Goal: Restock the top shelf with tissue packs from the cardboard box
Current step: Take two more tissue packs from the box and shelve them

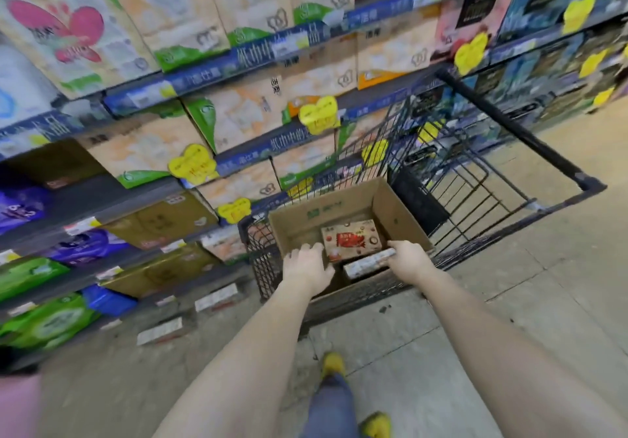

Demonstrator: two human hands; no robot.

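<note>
Now, left hand (307, 264): spread wide beside the red tissue pack (350, 239), likely bracing for a lift.
Right hand (407, 257): gripping pale pack (368, 263) low in cardboard box (401, 220).

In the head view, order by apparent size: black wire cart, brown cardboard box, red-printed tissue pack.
Largest: black wire cart.
Then brown cardboard box inside it.
Smallest: red-printed tissue pack in the box.

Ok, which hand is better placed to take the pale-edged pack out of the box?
Right, probably: the right hand lies on the pale-edged pack, while the left hand sits across the cardboard box, beside the red-printed pack.
</note>
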